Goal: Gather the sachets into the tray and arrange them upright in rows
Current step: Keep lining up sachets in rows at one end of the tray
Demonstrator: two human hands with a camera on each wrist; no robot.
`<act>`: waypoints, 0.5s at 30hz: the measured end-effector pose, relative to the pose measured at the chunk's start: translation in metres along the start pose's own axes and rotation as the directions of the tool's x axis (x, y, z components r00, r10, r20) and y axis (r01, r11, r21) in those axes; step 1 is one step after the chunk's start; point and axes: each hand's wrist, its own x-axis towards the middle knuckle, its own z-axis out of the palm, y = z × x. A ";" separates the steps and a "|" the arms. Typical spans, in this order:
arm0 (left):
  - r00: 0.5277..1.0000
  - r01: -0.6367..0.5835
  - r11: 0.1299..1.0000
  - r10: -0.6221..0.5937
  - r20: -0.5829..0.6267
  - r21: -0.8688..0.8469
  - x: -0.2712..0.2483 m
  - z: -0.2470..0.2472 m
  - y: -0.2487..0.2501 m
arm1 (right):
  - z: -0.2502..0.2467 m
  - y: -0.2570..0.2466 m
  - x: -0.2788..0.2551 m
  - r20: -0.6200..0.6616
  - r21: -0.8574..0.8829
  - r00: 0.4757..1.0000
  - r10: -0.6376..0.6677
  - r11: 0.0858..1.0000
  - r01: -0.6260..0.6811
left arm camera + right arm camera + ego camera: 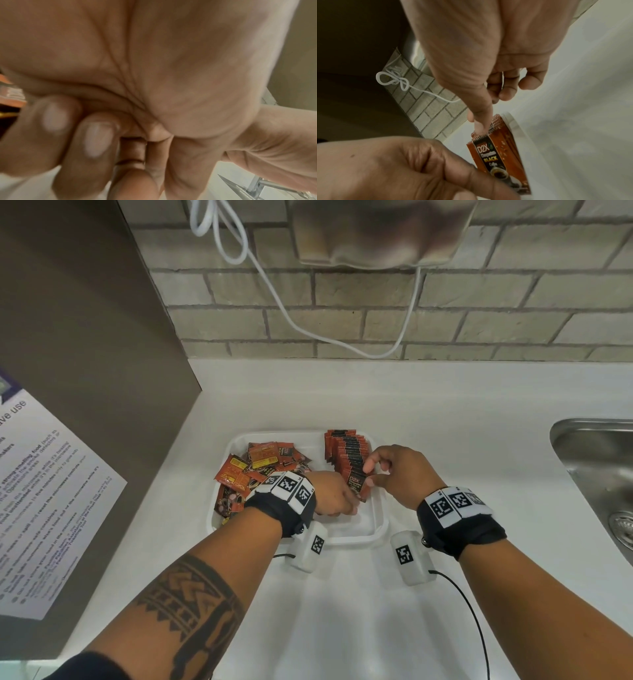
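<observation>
A white tray (pixel 359 537) sits on the white counter. Its left half holds a loose pile of orange sachets (pixel 260 463). On the right side stands a row of upright sachets (pixel 347 451). My right hand (pixel 370 474) pinches the top edges of the front sachets (pixel 498 155) between thumb and forefinger (pixel 483 124). My left hand (pixel 337 498) is low in the tray at the foot of the row, fingers curled (pixel 96 140). Its thumb (pixel 479 181) lies on the front sachet's lower face. The loose sachets (pixel 12 94) show at the edge of the left wrist view.
A steel sink (pixel 596 460) lies at the right. A brown cabinet panel with a printed notice (pixel 51 491) stands to the left. A white cable (pixel 291 313) hangs down the brick wall behind. A black wire (pixel 472 618) trails from my right wrist.
</observation>
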 end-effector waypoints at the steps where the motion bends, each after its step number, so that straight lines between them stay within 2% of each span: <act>1: 1.000 -0.001 1.000 0.001 -0.016 -0.014 -0.001 0.000 -0.003 | -0.001 0.000 -0.001 -0.007 0.000 1.000 0.002 1.000 -0.002; 6: 0.995 0.021 0.995 -0.030 -0.095 -0.101 -0.014 -0.011 -0.027 | -0.004 -0.015 -0.005 -0.046 0.068 0.999 -0.020 0.997 0.023; 9: 0.980 0.032 0.991 -0.057 -0.192 -0.129 -0.028 -0.026 -0.049 | 0.002 -0.034 -0.006 -0.024 0.143 1.000 -0.020 0.989 0.023; 15: 0.924 0.074 0.983 -0.131 -0.359 -0.169 -0.056 -0.043 -0.095 | 0.030 -0.080 -0.002 0.202 0.158 0.979 -0.025 0.987 -0.007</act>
